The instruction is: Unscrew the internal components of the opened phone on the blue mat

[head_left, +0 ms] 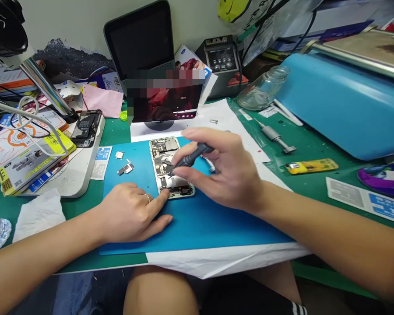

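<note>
An opened phone (166,157) with its inner parts bare lies upright to me on a blue mat (216,227). My left hand (131,212) rests beside it; its index fingertip touches the lower end of the phone, the thumb is stretched out on the mat, and the other fingers are curled with nothing visible in them. Between thumb and fingers, my right hand (230,170) grips a dark-handled screwdriver (193,155), tilted so that its tip points down at the phone's middle. Left of the phone lie small loose metal parts (125,168). Part of the phone is hidden behind the screwdriver.
Behind the mat, a tablet-like screen (167,103) stands on white paper. To the right lie a grey metal tool (276,136), a yellow lighter-like item (311,166) and a glass jar (264,89). Another opened phone (85,127) and battery boxes (36,162) are piled left.
</note>
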`<state>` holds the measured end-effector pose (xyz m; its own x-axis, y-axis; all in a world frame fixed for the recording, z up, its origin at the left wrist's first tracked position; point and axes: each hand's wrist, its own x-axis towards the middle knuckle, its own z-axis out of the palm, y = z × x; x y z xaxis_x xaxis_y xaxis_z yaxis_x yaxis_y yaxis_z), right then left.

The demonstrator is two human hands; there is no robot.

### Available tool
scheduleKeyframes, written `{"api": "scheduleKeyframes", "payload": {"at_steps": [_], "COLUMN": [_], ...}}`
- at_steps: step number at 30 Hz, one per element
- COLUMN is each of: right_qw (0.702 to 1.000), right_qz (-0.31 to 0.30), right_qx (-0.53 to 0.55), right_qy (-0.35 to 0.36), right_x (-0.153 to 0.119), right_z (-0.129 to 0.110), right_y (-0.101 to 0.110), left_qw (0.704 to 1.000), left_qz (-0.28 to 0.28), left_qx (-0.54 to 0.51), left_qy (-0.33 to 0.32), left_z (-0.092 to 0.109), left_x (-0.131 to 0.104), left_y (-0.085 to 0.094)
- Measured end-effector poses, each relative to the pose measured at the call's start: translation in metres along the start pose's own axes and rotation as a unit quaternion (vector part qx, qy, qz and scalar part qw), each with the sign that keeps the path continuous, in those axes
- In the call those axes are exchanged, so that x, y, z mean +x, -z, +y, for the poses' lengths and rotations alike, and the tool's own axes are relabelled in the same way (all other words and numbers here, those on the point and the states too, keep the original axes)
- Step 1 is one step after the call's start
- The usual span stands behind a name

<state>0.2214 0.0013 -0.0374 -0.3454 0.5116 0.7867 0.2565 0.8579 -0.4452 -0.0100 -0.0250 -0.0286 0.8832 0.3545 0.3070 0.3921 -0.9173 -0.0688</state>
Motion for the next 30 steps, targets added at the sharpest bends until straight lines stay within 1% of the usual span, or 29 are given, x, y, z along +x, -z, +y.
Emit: {"api": "scheduleKeyframes", "payload": {"at_steps": [2,4,8,12,16,27,30], "right_qw": [1.0,0.999,0.999,0.999,0.998,0.994,0.993], "right_qz": [-0.018,-0.03,-0.04,-0.043,-0.048,-0.056,-0.058], "right_qx": [-0.001,-0.005,0.002,0.011,0.009,-0.001,-0.002], "right_qy": [0.018,0.017,0.004,0.028,0.033,0.093,0.099], "right_x": [-0.002,-0.003,-0.004,-0.004,-0.003,-0.001,-0.001], "right_z": [0.0,0.001,0.001,0.002,0.003,0.001,0.002], "right_y": [-0.006,-0.01,-0.012,-0.015,-0.015,-0.012,-0.013], "left_qw": [1.0,1.0,1.0,1.0,1.0,1.0,1.0], "left_qz": [-0.003,-0.004,-0.007,-0.011,-0.005,-0.007,-0.007], "left_qx": [0.002,0.005,-0.001,-0.001,0.006,-0.001,-0.004], "left_qy": [-0.002,-0.003,-0.003,-0.001,-0.001,-0.002,-0.002], "left_z": [0.0,-0.001,-0.001,0.0,0.0,-0.001,-0.001], "left_x": [0.0,0.001,0.001,0.001,0.001,0.002,0.002], "left_y": [0.0,0.0,-0.001,-0.001,-0.001,-0.001,0.0]}}
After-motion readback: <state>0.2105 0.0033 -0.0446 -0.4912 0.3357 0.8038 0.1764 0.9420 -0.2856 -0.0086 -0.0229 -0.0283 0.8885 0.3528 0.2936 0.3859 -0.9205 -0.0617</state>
